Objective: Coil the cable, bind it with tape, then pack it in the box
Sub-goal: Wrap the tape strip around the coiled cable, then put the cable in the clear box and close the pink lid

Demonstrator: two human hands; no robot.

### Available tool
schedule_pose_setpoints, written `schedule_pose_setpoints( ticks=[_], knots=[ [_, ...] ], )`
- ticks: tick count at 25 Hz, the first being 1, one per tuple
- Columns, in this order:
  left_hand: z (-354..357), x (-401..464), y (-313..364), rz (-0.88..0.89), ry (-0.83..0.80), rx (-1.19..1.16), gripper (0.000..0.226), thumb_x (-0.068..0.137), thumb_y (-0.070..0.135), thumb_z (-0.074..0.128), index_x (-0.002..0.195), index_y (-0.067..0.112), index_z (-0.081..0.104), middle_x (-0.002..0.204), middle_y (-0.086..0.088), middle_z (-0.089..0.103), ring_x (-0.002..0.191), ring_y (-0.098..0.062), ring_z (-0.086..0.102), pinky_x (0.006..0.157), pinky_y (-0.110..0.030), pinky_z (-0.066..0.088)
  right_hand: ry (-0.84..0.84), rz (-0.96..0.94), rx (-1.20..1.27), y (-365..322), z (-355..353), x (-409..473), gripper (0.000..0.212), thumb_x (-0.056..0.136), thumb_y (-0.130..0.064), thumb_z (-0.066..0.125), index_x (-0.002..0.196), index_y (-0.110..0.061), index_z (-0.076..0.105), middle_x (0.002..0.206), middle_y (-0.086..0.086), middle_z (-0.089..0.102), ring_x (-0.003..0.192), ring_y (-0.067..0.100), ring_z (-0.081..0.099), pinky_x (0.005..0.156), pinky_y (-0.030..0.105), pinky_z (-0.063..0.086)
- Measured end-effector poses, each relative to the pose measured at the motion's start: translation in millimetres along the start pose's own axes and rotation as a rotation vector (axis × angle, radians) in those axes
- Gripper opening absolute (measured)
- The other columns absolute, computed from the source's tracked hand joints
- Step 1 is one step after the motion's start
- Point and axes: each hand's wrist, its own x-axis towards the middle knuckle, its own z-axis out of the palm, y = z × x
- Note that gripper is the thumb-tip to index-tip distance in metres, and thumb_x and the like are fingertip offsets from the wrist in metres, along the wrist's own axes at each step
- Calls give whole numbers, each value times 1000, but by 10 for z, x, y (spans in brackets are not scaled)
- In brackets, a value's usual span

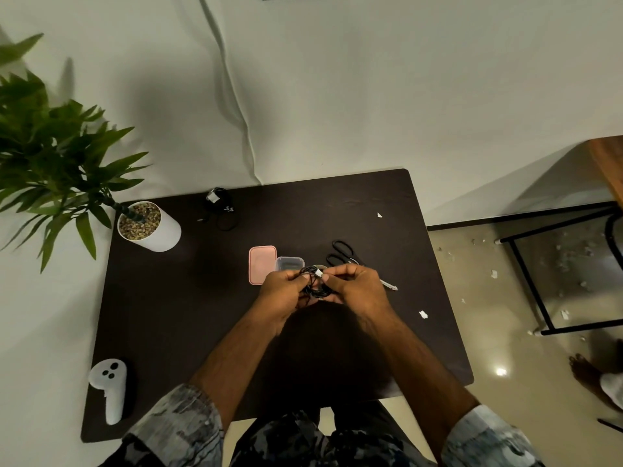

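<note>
No readable labels or brand marks anywhere. The small clear box (290,263) sits open on the dark table (188,315), and there's something dark inside, but it's too blurry to say what. Its pink lid (262,264) lies touching it on the left. The black coiled cable (315,284) is held just in front of the box, above the table: left hand (282,291) grips the coil, right hand (354,286) pinches a white bit of tape (319,272) on it. White pot (151,227) holds pebbles and a plant.
</note>
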Motion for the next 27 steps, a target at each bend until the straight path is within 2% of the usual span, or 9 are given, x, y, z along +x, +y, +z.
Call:
schedule_pose_setpoints(
  ticks=[5, 8, 11, 14, 16, 19, 22, 25, 27],
  knots=[
    [-213, 199, -245, 53, 102, 301, 15, 97, 10, 68, 99, 19, 80, 81, 7, 77, 78, -16, 75, 61, -28, 63, 53, 70, -134, 384, 203, 178, 11, 91, -3, 80, 87, -13, 77, 93, 9, 80, 86, 22, 80, 71, 34, 67],
    [-286, 377, -348, 115, 232, 416, 21, 96, 11, 69, 116, 15, 72, 107, -1, 73, 95, -21, 71, 79, -39, 64, 130, 49, -266, 529, 386, 342, 17, 89, -8, 84, 81, -20, 75, 85, 2, 79, 79, 17, 79, 67, 31, 67],
    [-330, 564, -323, 196, 328, 536, 12, 98, 11, 64, 108, 18, 62, 112, -5, 69, 93, -18, 65, 70, -26, 56, 188, -37, -441, 529, 571, 549, 19, 88, -13, 85, 80, -26, 74, 82, -5, 78, 73, 8, 76, 63, 23, 64],
    [-379, 761, -282, 279, 323, 577, 15, 95, 9, 68, 109, 16, 67, 111, -4, 72, 92, -14, 65, 76, -23, 55, 264, -109, -570, 496, 721, 731, 12, 91, -16, 82, 86, -25, 76, 80, -11, 74, 71, -1, 70, 68, 19, 62],
    [-407, 831, -264, 302, 326, 631, 18, 95, 10, 70, 113, 15, 71, 116, -3, 73, 95, -13, 64, 78, -17, 50, 281, -131, -631, 487, 789, 805, 4, 93, -17, 78, 92, -20, 76, 85, -6, 76, 74, 3, 72, 74, 28, 65],
    [-427, 901, -285, 306, 310, 680, 24, 98, 15, 68, 121, 14, 72, 124, -7, 73, 109, -23, 69, 85, -25, 49, 274, -142, -762, 473, 879, 855, 8, 97, -22, 73, 98, -15, 77, 91, 4, 78, 83, 19, 75, 78, 42, 66],
    [-427, 926, -280, 321, 315, 759, 24, 103, 23, 59, 121, 17, 74, 120, -8, 75, 107, -26, 70, 86, -32, 51, 269, -159, -910, 429, 950, 891, 17, 99, -27, 69, 96, -13, 78, 90, 8, 79, 83, 26, 75, 73, 37, 62],
    [-396, 931, -283, 291, 256, 839, 29, 107, 25, 48, 121, 17, 72, 120, -10, 75, 106, -29, 70, 83, -33, 49, 167, -126, -1053, 383, 1008, 929, 24, 101, -25, 63, 103, -9, 80, 99, 13, 80, 90, 29, 76, 66, 29, 49],
    [-396, 906, -298, 284, 189, 874, 30, 108, 22, 48, 129, 13, 67, 130, -12, 71, 118, -32, 65, 97, -42, 52, 79, -112, -1117, 353, 1026, 948, 22, 99, -18, 62, 111, -6, 77, 108, 14, 79, 98, 30, 76, 68, 30, 46]
  ],
)
